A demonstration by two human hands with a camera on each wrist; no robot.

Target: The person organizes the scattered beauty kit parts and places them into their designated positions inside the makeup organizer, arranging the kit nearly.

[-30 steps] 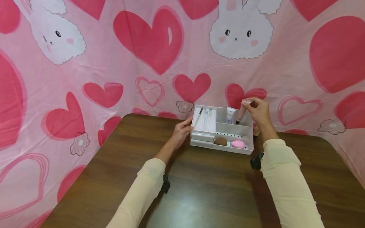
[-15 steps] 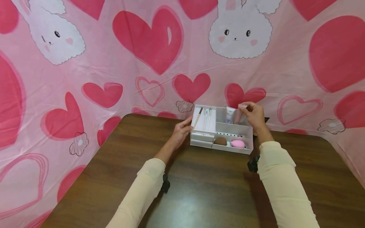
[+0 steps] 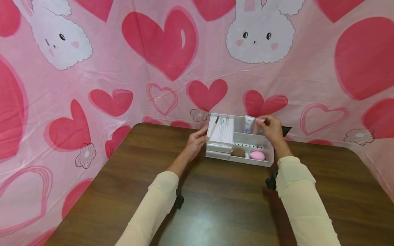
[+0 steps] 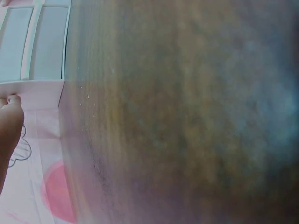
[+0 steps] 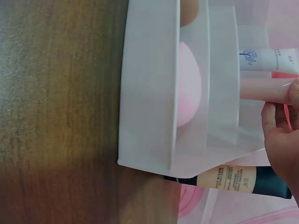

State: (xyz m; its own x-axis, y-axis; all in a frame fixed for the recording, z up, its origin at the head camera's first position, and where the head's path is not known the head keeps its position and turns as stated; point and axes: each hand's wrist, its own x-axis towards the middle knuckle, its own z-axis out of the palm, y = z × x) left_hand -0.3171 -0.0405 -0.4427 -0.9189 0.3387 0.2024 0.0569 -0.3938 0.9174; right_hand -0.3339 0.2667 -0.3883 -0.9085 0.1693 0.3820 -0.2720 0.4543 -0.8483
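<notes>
A white cosmetics organizer (image 3: pixel 253 138) stands toward the back of the table. My right hand (image 3: pixel 273 130) pinches the upper end of a pink squeeze tube (image 5: pixel 264 89), whose lower end is down in the rear right compartment. Beside it in that compartment stands a white squeeze tube (image 5: pixel 267 59) with a blue tree print. At the organizer's left side, my left hand (image 3: pixel 195 142) rests against the wall with thumb and fingers extended; the left wrist view shows fingertips (image 4: pixel 15 99) on that wall. Several makeup brushes (image 3: pixel 222 129) lie in the top left tray.
A pink makeup sponge (image 3: pixel 257 155) and a brown one (image 3: pixel 238 152) sit in the front compartments. Two drawers (image 3: pixel 218 153) are under the brush tray. A beige foundation tube with black ends (image 5: pixel 229 178) stands just outside the organizer's right side. A heart-patterned cloth hangs behind the table (image 3: pixel 203 212).
My right hand has moved left and down, lowering the pink tube from a tilted position above the rear compartment to nearly upright inside it. The left hand has stayed in place.
</notes>
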